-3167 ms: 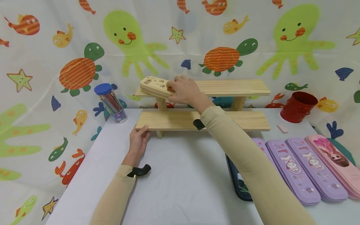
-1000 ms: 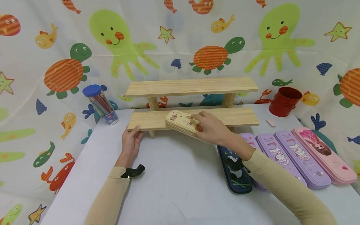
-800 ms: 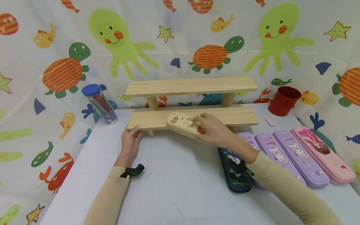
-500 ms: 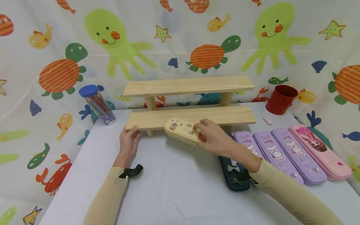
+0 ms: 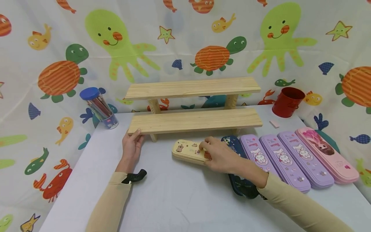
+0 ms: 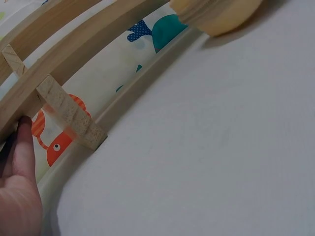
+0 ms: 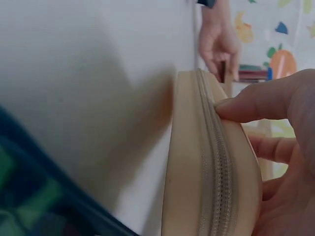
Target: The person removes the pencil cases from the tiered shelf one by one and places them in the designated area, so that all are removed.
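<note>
A cream-yellow zippered pencil case (image 5: 186,150) with small bear pictures is low over the table, in front of a two-tier wooden shelf (image 5: 194,120). My right hand (image 5: 223,157) grips its right end. In the right wrist view the thumb presses the pencil case (image 7: 192,162) near its zipper; whether its underside touches the table I cannot tell. My left hand (image 5: 131,149) pinches the lower board's front left corner, thumb on top. Partly behind my right hand and wrist lies a navy pencil case (image 5: 235,146) with a panda print.
Right of the navy case lie purple pencil cases (image 5: 283,158) side by side, then a pink one (image 5: 327,151). A red bucket (image 5: 287,102) and pink eraser (image 5: 274,124) sit at back right. A blue-lidded jar of pencils (image 5: 99,108) stands at back left.
My right hand has brought the yellow pencil case from the shelf's top board down past the lower board to just above or on the table. The left hand keeps its hold on the corner.
</note>
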`<action>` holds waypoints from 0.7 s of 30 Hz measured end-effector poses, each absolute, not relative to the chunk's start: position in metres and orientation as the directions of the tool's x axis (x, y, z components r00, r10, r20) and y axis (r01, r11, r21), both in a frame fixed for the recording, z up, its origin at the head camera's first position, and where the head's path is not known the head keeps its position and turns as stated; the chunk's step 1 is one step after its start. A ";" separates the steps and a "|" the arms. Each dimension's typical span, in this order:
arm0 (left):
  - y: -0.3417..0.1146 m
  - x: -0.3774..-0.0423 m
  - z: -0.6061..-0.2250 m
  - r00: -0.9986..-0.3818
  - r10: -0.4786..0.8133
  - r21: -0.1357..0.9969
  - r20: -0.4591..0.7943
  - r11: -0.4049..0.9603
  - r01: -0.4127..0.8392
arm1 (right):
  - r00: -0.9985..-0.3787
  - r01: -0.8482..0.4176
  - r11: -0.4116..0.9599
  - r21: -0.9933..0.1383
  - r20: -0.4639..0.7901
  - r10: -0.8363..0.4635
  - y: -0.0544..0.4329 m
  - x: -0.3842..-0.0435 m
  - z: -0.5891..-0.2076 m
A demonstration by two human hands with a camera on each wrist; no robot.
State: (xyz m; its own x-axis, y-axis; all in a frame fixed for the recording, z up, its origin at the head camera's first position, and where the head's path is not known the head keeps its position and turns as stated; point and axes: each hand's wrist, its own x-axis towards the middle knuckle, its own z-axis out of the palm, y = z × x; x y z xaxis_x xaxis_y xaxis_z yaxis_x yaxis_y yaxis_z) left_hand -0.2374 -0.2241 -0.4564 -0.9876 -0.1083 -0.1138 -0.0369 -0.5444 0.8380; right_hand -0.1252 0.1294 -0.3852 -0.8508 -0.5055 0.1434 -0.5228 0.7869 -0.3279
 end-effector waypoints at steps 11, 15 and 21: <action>-0.225 -0.237 -0.457 -0.989 -0.106 0.846 -0.102 -0.533 -0.030 | -0.843 -0.533 0.789 -0.306 0.118 -0.524 0.125 -0.126 -0.394; -0.226 -0.237 -0.456 -0.990 -0.103 0.848 -0.096 -0.530 -0.027 | -0.853 -0.506 0.802 -0.318 0.046 -0.520 0.123 -0.122 -0.398; -0.225 -0.237 -0.457 -0.990 -0.099 0.844 -0.101 -0.536 -0.033 | -0.858 -0.496 0.822 -0.280 0.016 -0.513 0.122 -0.117 -0.405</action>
